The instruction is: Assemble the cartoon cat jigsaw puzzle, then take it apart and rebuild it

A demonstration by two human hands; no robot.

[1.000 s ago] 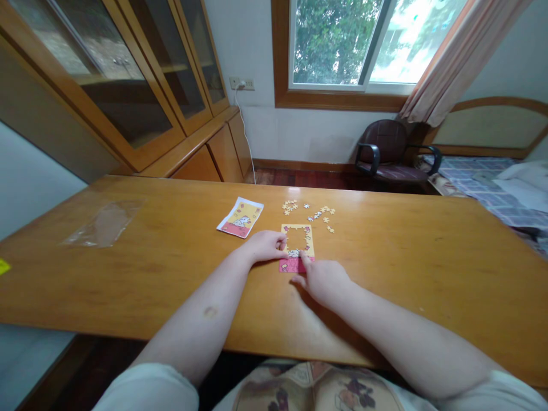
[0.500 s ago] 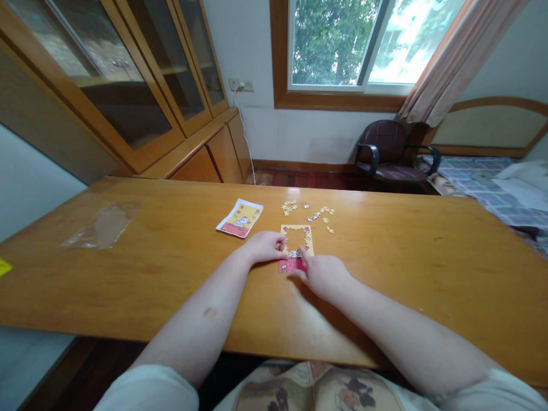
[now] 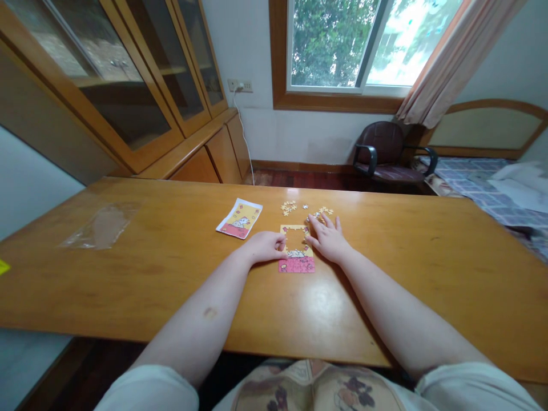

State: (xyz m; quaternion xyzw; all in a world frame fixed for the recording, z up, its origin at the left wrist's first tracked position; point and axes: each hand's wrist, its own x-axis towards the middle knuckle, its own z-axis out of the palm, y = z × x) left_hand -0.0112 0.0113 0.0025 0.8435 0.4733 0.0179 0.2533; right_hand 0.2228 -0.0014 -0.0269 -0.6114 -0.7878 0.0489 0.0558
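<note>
A partly assembled jigsaw puzzle [image 3: 296, 265] lies flat on the table, pink along its near part, with a white figure above and a yellow border around a gap showing the wood. My left hand [image 3: 268, 246] is closed at the puzzle's left edge, fingers curled and thumb against it. My right hand [image 3: 330, 240] spreads its fingers over the puzzle's upper right side, fingertips reaching the loose pieces [image 3: 326, 210] behind it. Some of those pieces are hidden under the fingers. Another small cluster of yellow pieces [image 3: 288, 208] and a single piece [image 3: 305, 206] sit behind the puzzle.
A picture card [image 3: 240, 218] with a matching yellow and pink design lies left of the puzzle. Farther left is a clear plastic bag [image 3: 103, 225] on the wooden table [image 3: 171, 274]. Beyond the table stand a chair [image 3: 383, 149], a bed and a glass-fronted cabinet.
My right hand has moved up and away from the lower part of the puzzle to the loose pieces, spreading its fingers. My left hand stays where it was.
</note>
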